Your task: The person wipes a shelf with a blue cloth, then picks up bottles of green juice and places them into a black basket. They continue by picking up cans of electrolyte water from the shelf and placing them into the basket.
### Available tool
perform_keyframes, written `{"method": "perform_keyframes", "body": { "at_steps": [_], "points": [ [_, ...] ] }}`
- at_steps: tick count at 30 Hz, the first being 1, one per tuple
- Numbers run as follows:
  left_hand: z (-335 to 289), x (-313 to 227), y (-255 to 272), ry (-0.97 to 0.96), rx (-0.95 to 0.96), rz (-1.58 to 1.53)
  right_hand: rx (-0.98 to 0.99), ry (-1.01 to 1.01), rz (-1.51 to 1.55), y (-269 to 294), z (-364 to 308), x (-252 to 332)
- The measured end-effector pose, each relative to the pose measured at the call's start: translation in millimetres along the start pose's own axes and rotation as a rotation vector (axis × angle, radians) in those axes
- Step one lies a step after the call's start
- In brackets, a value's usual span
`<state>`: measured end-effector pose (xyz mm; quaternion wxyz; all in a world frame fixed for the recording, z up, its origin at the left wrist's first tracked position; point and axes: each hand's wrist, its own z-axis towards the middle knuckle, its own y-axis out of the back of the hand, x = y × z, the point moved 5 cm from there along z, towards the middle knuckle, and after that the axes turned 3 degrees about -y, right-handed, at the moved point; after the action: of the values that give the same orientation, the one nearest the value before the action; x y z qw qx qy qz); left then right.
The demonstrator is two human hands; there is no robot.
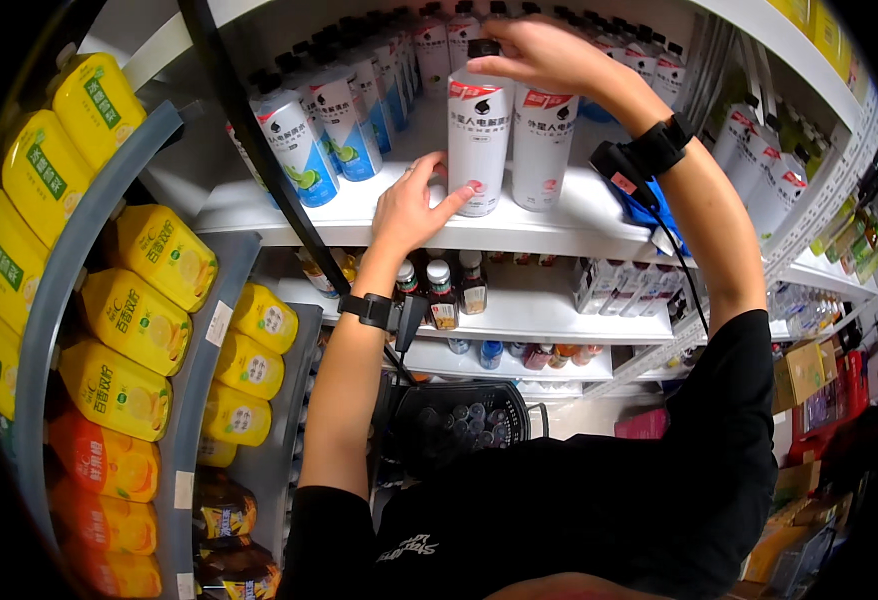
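Observation:
My right hand (539,52) reaches over a white drink bottle (478,150) with a black cap, its fingers closed around the cap and neck. The bottle stands upright near the front edge of the white shelf (359,222). Beside its base is my left hand (411,205), fingers apart, with the thumb reaching against the lower side. A matching white bottle (542,150) with a pink fruit picture stands just to the right. Further left are rows of white-and-blue bottles (302,150) with lime pictures. More white bottles (434,50) stand at the back, partly hidden by my right hand.
A rack on the left holds yellow bottles (139,320) and orange bottles (104,455). A dark pole (259,140) crosses before the shelf. Sauce bottles (442,295) stand one shelf lower. Below is a black basket (429,395) holding dark-capped bottles. Blue material (649,208) lies right of the white bottles.

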<state>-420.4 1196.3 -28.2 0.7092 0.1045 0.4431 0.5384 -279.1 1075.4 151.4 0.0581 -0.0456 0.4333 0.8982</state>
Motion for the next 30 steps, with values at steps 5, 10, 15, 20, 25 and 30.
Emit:
{"method": "perform_keyframes", "body": {
  "at_steps": [5, 10, 15, 20, 25, 30],
  "points": [
    [-4, -3, -2, 0.02, 0.126, 0.009, -0.03, -0.117, 0.112, -13, 0, -7],
    [-4, -1, -4, -0.062, 0.06, -0.074, 0.111, -0.263, 0.113, -14, 3, -14],
    [0, -1, -6, 0.023, 0.124, -0.042, 0.003, -0.331, 0.277, -16, -14, -41],
    [10, -13, 16, -0.146, -0.15, -0.024, -0.031, -0.252, 0.113, -5, -27, -36],
    [45, -93, 72, -0.381, -0.502, 0.113, -0.037, -0.313, -0.002, 11, -32, -22],
    [77, -120, 75, -0.376, -0.261, 0.503, 0.127, -0.442, 0.043, 20, -34, -10]
  ]
}}
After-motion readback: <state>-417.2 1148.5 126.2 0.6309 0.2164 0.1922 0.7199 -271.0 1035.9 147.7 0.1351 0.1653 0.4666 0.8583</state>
